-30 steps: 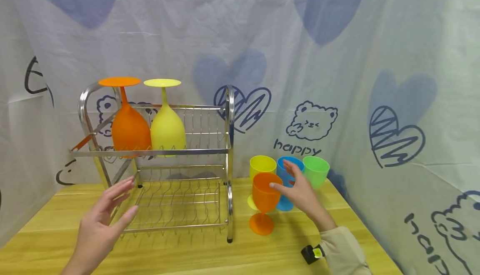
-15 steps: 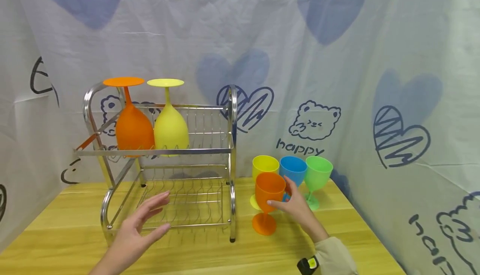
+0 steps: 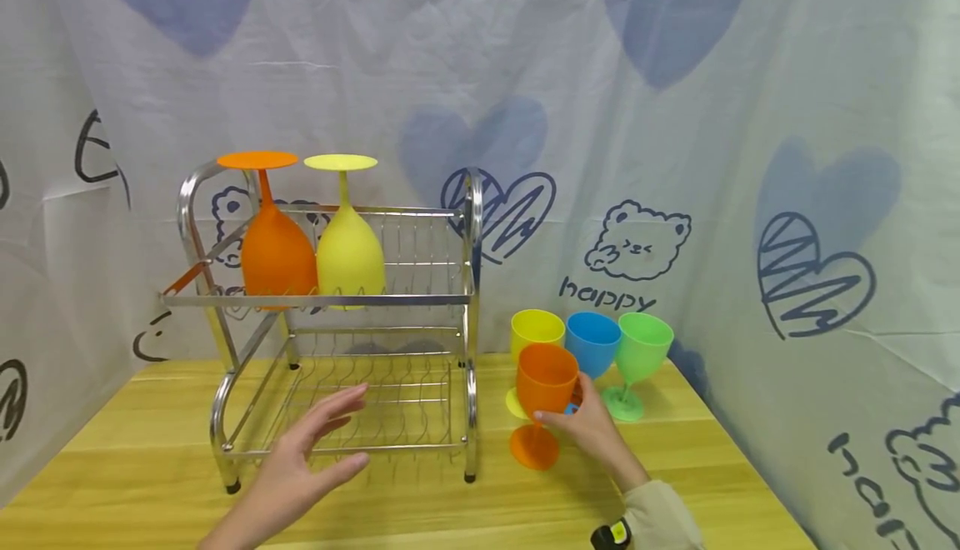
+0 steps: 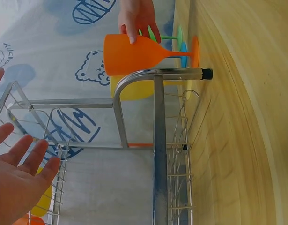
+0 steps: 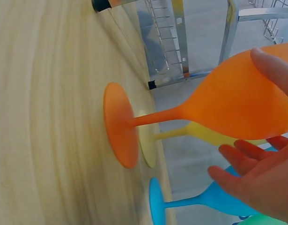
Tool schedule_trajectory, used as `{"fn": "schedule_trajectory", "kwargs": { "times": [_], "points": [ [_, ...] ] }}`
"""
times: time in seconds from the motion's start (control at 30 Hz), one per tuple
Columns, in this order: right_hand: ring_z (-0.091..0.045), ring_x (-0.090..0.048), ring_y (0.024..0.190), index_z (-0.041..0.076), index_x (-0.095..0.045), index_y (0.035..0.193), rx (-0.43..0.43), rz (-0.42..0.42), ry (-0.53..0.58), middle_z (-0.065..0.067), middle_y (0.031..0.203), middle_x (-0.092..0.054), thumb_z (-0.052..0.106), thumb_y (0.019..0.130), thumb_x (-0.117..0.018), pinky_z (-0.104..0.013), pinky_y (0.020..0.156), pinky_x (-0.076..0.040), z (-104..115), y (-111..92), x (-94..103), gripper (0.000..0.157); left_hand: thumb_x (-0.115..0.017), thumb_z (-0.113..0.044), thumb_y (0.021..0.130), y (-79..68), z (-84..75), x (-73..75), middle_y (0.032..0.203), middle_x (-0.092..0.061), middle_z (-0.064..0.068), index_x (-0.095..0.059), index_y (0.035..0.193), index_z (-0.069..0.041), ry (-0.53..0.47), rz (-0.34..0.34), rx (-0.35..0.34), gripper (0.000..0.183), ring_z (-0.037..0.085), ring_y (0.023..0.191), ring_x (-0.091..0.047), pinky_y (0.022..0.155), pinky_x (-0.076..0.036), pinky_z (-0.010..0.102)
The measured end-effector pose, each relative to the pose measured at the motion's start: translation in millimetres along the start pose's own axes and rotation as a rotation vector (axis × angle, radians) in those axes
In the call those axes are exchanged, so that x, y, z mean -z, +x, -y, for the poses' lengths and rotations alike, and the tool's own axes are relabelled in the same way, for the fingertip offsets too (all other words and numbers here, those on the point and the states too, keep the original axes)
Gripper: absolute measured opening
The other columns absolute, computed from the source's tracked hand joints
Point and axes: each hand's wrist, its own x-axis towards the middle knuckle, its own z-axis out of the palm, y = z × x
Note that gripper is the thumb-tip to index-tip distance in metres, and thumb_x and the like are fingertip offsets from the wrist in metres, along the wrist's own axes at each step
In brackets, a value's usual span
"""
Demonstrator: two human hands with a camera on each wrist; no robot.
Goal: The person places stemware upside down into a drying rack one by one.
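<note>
Four plastic goblets stand upright on the wooden table point(image 3: 420, 508) right of a steel dish rack point(image 3: 468, 283): orange point(image 3: 546, 379) in front, then yellow point(image 3: 536, 327), blue point(image 3: 592, 343) and green point(image 3: 642, 347). My right hand point(image 3: 573, 422) cups the orange goblet's bowl point(image 5: 237, 103), thumb point(image 5: 274, 65) on its near side and fingers point(image 5: 247, 171) curled behind, between it and the blue goblet point(image 5: 200, 201). The orange goblet's foot point(image 5: 119, 124) rests on the table. My left hand point(image 3: 330, 437) hovers open before the rack's lower tier, touching nothing; its spread fingers point(image 4: 26, 154) show in the left wrist view.
On the rack's upper tier an orange goblet point(image 3: 276, 250) and a yellow goblet point(image 3: 349, 254) stand upside down. The lower tier point(image 3: 390, 404) holds nothing. A printed cloth point(image 3: 675, 158) hangs close behind and at the right. The table's right edge runs near the green goblet.
My right hand came down from the goblets' rims and closed round the orange goblet's bowl. My left hand slid right along the front of the rack.
</note>
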Motion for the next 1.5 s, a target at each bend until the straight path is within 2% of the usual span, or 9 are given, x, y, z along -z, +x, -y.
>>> {"fn": "schedule_trajectory", "kwargs": {
  "times": [0.13, 0.37, 0.6, 0.77, 1.07, 1.3, 1.5],
  "points": [
    [-0.042, -0.044, 0.124, -0.004, -0.030, 0.140, -0.002, -0.005, 0.050, -0.027, 0.138, -0.044, 0.013, 0.076, -0.083, -0.055, 0.106, -0.035, -3.9, -0.3, -0.1, 0.084, -0.074, -0.007, 0.084, 1.0, 3.0, -2.4, 0.138, -0.050, -0.003, -0.049, 0.140, -0.015, 0.000, 0.006, -0.012, 0.062, 0.004, 0.118, -0.050, 0.098, -0.040, 0.016],
    [-0.039, -0.044, 0.125, -0.002, -0.030, 0.142, 0.015, 0.009, 0.073, -0.025, 0.140, -0.044, 0.011, 0.076, -0.083, -0.053, 0.105, -0.037, -0.9, -6.4, 2.3, 0.086, -0.076, -0.010, 0.083, 3.2, 6.6, -6.6, 0.140, -0.050, 0.004, -0.049, 0.140, -0.014, 0.024, 0.001, 0.005, 0.063, 0.005, 0.119, -0.049, 0.098, -0.041, 0.020],
    [-0.036, -0.047, 0.122, 0.000, -0.035, 0.143, 0.050, 0.011, -0.002, -0.020, 0.135, -0.049, 0.014, 0.074, -0.084, -0.053, 0.103, -0.041, 13.5, -16.6, 6.2, 0.086, -0.079, -0.012, 0.079, 10.0, 9.5, -14.6, 0.139, -0.051, 0.006, -0.048, 0.140, -0.011, 0.055, -0.010, 0.022, 0.068, 0.017, 0.119, -0.051, 0.098, -0.047, 0.035],
    [-0.032, -0.051, 0.115, 0.000, -0.041, 0.141, 0.110, 0.016, -0.070, -0.015, 0.129, -0.055, 0.013, 0.072, -0.086, -0.053, 0.099, -0.044, 19.8, -22.2, 7.1, 0.084, -0.080, -0.015, 0.079, 18.2, 10.0, -26.0, 0.140, -0.050, 0.007, -0.047, 0.141, -0.011, 0.015, 0.009, 0.046, 0.070, 0.027, 0.120, -0.051, 0.098, -0.046, 0.047],
    [-0.028, -0.055, 0.111, 0.002, -0.048, 0.138, 0.210, 0.038, -0.142, -0.009, 0.124, -0.059, 0.010, 0.066, -0.090, -0.049, 0.096, -0.047, 28.5, -30.0, 2.2, 0.084, -0.083, -0.021, 0.076, 29.0, 9.5, -48.3, 0.144, -0.045, 0.009, -0.044, 0.143, -0.012, -0.038, 0.065, 0.024, 0.078, 0.031, 0.124, -0.048, 0.100, -0.044, 0.049],
    [-0.028, -0.053, 0.111, 0.008, -0.049, 0.138, 0.337, 0.130, -0.214, -0.008, 0.126, -0.055, 0.013, 0.064, -0.091, -0.051, 0.095, -0.047, 42.8, -42.1, 2.4, 0.085, -0.084, -0.022, 0.073, 35.9, 2.8, -60.5, 0.146, -0.043, 0.010, -0.043, 0.144, -0.012, -0.060, 0.098, 0.014, 0.082, 0.032, 0.125, -0.047, 0.101, -0.042, 0.052],
    [-0.029, -0.051, 0.112, 0.011, -0.050, 0.138, 0.408, 0.184, -0.309, -0.009, 0.128, -0.053, 0.022, 0.066, -0.091, -0.056, 0.093, -0.047, 55.8, -51.9, 1.2, 0.084, -0.086, -0.024, 0.071, 41.8, -3.9, -70.8, 0.147, -0.042, 0.011, -0.043, 0.144, -0.011, -0.088, 0.136, -0.017, 0.086, 0.034, 0.126, -0.046, 0.100, -0.042, 0.054]
  ]
}}
